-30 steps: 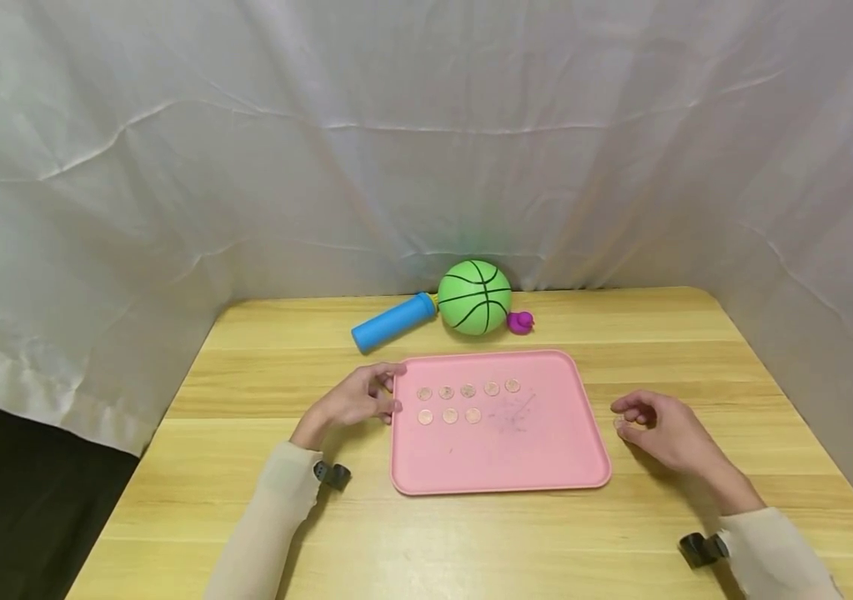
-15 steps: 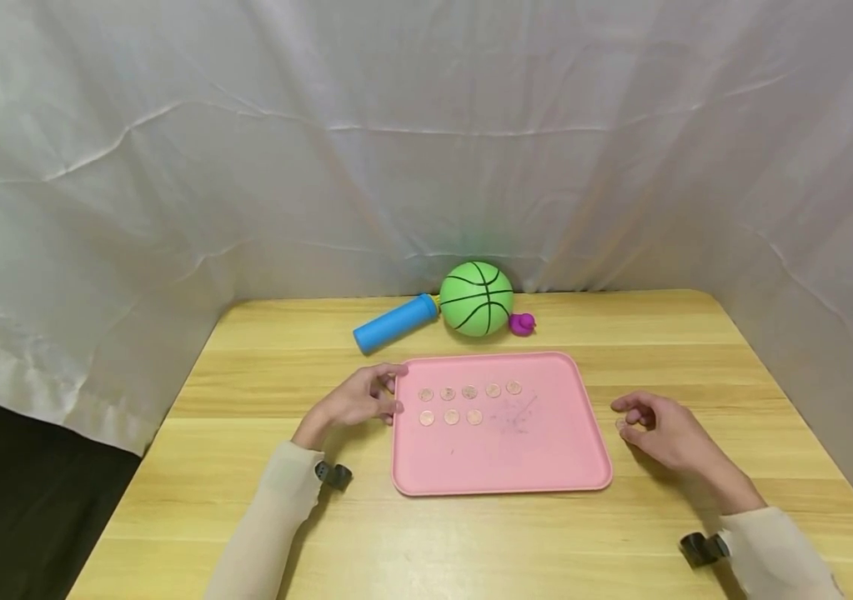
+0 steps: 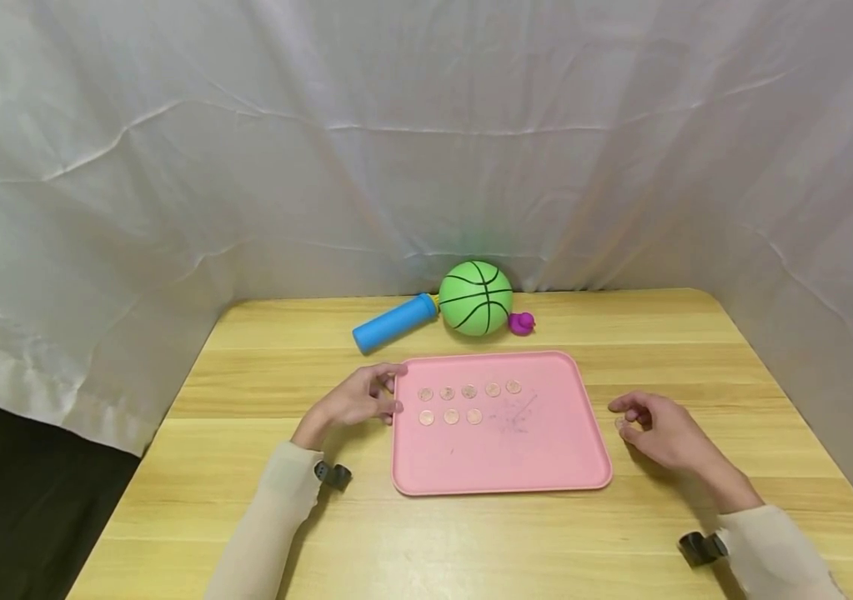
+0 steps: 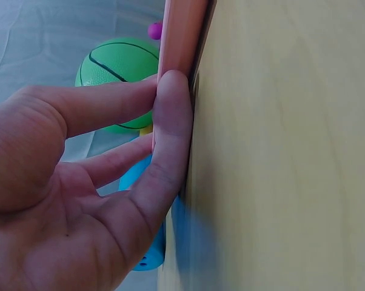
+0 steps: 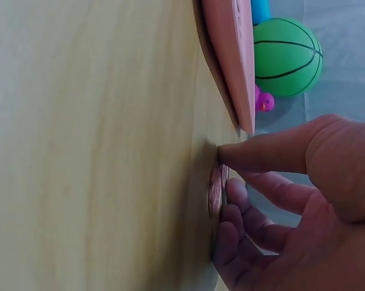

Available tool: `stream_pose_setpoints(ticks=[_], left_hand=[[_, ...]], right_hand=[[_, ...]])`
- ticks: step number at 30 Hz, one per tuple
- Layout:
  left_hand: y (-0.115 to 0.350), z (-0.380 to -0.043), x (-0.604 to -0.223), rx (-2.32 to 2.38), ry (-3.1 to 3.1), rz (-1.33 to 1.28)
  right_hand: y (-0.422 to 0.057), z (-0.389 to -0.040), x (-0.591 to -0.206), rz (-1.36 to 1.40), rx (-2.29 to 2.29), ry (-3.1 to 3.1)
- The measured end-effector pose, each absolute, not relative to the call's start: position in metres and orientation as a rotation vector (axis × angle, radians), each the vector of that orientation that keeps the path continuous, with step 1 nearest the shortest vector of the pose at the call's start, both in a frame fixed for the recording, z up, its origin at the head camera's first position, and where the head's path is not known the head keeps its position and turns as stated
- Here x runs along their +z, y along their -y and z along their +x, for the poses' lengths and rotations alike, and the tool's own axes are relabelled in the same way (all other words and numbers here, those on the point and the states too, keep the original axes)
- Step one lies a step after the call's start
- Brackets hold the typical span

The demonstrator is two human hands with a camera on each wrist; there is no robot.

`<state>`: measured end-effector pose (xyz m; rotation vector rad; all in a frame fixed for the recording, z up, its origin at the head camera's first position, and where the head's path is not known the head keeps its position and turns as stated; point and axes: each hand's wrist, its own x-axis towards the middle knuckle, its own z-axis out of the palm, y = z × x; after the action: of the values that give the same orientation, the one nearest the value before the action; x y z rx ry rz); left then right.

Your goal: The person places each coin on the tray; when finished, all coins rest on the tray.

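A pink tray lies on the wooden table, with several copper-coloured coins in two rows on it. My left hand holds the tray's left rim, thumb and fingers on either side of the edge. To the right of the tray, my right hand is low over the tabletop, fingers bent. Two overlapping coins show at its fingertips in the right wrist view. Thumb and fingertips close about the rear coin; the nearer one rests against the table. Fingers partly hide both coins.
Behind the tray stand a green ball with black lines, a blue cylindrical pump and a small purple duck. Pale curtains enclose the back and sides. Dark marks show on the tray.
Almost nothing differs. The right hand shifts very slightly toward the tray, its fingers still at the coins; the left hand stays on the tray's rim.
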<state>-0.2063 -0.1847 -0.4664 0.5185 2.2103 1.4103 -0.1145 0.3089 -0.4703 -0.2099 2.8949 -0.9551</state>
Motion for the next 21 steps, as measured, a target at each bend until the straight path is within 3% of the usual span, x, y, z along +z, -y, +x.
stream_pose_setpoints(ticks=[10,21], left_hand=[[0.1844,-0.2072,-0.4658,1.411,-2.205,0.520],[0.1843,-0.2059,-0.4658,1.424,-2.198,0.503]], right_hand=[[-0.3050,-0.1152,-0.4745,-0.314,-0.961,-2.972],[-0.3052,-0.1151,-0.4686,-0.128,-1.072,-2.912]])
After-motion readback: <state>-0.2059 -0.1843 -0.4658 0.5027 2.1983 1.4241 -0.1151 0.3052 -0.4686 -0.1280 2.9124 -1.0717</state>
